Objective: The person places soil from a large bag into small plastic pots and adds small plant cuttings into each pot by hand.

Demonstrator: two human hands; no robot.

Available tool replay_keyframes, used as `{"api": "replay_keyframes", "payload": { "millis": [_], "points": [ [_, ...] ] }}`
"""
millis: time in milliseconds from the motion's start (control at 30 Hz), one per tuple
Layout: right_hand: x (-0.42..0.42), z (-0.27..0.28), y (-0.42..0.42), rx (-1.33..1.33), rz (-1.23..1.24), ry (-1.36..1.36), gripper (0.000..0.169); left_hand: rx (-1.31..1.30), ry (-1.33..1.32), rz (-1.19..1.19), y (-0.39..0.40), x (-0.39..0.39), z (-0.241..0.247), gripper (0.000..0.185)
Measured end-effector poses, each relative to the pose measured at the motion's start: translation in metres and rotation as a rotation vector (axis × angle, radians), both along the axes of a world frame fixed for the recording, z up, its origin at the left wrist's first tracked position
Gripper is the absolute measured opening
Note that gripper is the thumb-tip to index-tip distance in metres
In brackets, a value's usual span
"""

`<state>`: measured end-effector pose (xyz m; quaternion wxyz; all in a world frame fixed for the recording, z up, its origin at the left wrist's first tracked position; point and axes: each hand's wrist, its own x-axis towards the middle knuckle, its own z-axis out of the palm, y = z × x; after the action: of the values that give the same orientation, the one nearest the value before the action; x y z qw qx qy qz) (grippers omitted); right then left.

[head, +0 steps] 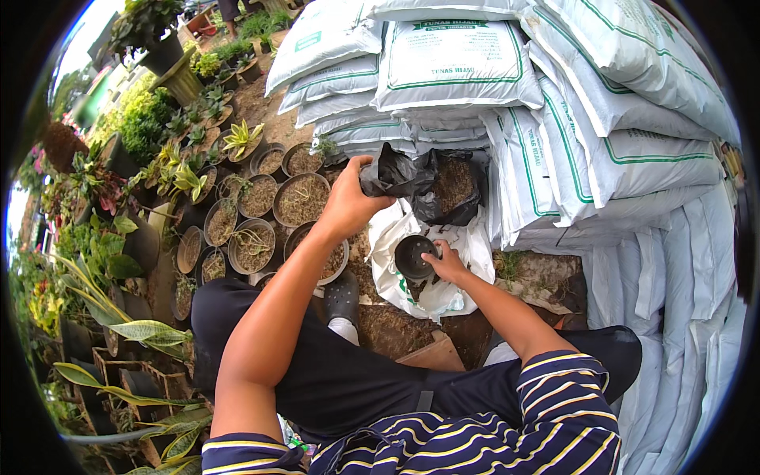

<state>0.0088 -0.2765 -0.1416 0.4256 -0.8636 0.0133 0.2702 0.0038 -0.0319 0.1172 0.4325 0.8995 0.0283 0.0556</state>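
My left hand (pixel 355 199) grips a crumpled black plastic bag (pixel 389 171), with the thumb below and the fingers behind it. Touching or joined to that bag on the right is a black plastic bag of brown soil (pixel 454 185); the folds hide which. My right hand (pixel 446 262) holds a small round black plastic pot (pixel 411 255) by its edge, with drainage holes showing in its base. Under the pot spreads an opened white woven sack (pixel 469 291) with dark soil crumbs on it.
Several soil-filled pots (pixel 301 199) stand close together on the left, by my shoe (pixel 342 297). Stacked white fertilizer sacks (pixel 457 65) rise in front and along the right (pixel 659 154). Snake plants (pixel 145 332) reach in at the lower left. A cardboard piece (pixel 436 353) lies between my legs.
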Motion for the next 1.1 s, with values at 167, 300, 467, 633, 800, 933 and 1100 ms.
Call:
{"api": "replay_keyframes", "payload": {
  "millis": [167, 300, 467, 633, 800, 933, 1100],
  "points": [
    [-0.002, -0.007, 0.010, 0.285, 0.142, -0.005, 0.074, -0.037, -0.068, -0.016, -0.007, 0.001, 0.021, 0.078],
    [-0.005, 0.015, 0.016, 0.405, 0.049, 0.280, 0.074, -0.058, -0.080, -0.016, -0.004, -0.002, 0.027, 0.076],
    [0.041, 0.102, 0.023, -0.088, 0.274, -0.213, 0.094, -0.094, -0.108, 0.056, 0.006, 0.001, 0.027, 0.076],
    [0.080, 0.244, 0.012, -0.315, 0.141, -0.477, 0.093, -0.123, -0.125, 0.072, 0.011, 0.002, 0.029, 0.076],
    [0.107, 0.244, 0.003, -0.541, -0.081, -0.722, 0.095, -0.075, -0.176, 0.067, -0.002, 0.008, 0.020, 0.073],
    [0.124, 0.193, 0.002, -0.544, -0.104, -0.793, 0.096, -0.098, -0.130, 0.046, -0.008, 0.005, 0.025, 0.077],
    [0.124, 0.158, 0.007, -0.645, -0.046, -0.874, 0.091, -0.096, -0.086, 0.064, -0.005, 0.004, 0.019, 0.077]
  ]
}}
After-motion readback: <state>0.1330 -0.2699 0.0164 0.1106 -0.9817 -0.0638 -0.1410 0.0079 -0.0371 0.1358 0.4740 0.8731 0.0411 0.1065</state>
